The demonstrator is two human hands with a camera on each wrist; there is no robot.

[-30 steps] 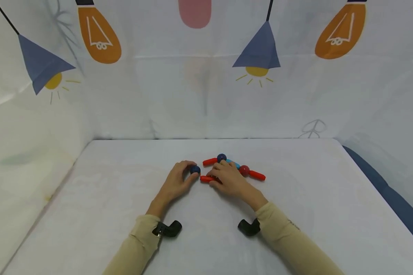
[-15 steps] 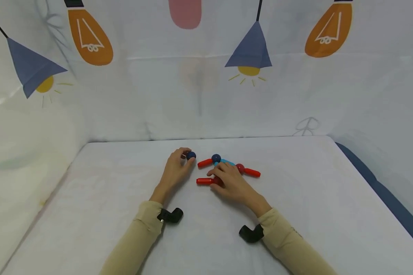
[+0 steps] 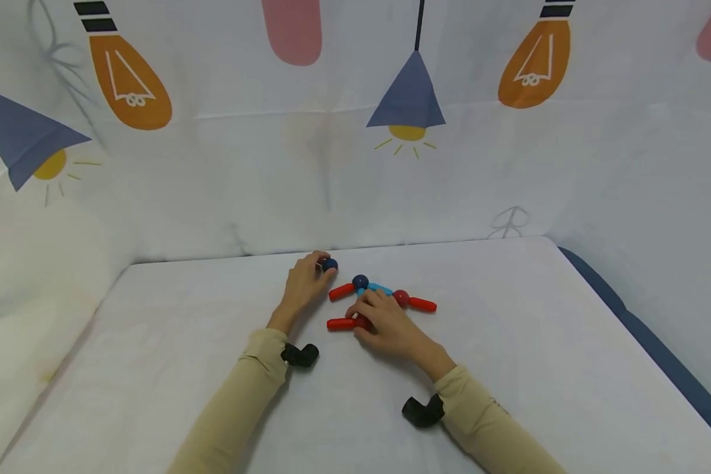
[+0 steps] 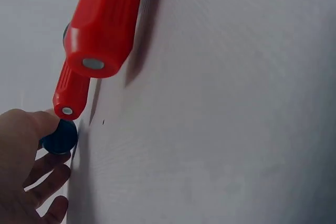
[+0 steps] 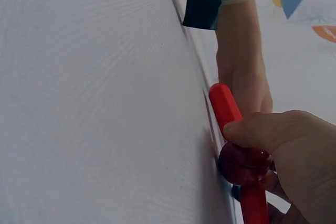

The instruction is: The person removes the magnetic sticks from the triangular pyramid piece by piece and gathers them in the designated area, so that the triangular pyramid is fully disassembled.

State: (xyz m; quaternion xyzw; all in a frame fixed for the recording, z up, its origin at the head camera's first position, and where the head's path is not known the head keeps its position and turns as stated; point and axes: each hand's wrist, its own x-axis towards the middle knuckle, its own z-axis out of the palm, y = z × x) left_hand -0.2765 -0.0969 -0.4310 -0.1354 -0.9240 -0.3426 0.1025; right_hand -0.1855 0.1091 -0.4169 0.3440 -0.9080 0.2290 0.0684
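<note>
White sheeting [image 3: 326, 171] is hanging around the white desk [image 3: 509, 342], with printed orange bulbs [image 3: 131, 85] and blue lamps [image 3: 407, 99] showing across it. Since a second ago, the left hand [image 3: 301, 286] has been carrying a dark blue ball [image 3: 330, 264] toward the far edge; it was being held just beside the near red rod [image 3: 340, 324], and now it is sitting apart from it. Meanwhile the right hand [image 3: 388, 326] is keeping its place over that rod's end.

Left thumb and forefinger are pinching the blue ball, the other fingers [image 4: 50, 184] spreading loosely below (from where I'm standing, I can't tell whether the ball is touching the desk). Right-hand fingers are gripping a red ball [image 5: 242, 163], the thumb lying across its joint with the near red rod; another red rod [image 5: 254, 205] is jutting from the ball's opposite side.

Just beyond the right hand, a chain is lying on the desk: far red rod [image 3: 341, 291], second blue ball [image 3: 360, 282], light blue rod [image 3: 381, 288], second red ball [image 3: 401, 298], end red rod [image 3: 423, 305]. Another light blue piece is partly hiding behind the right hand.
</note>
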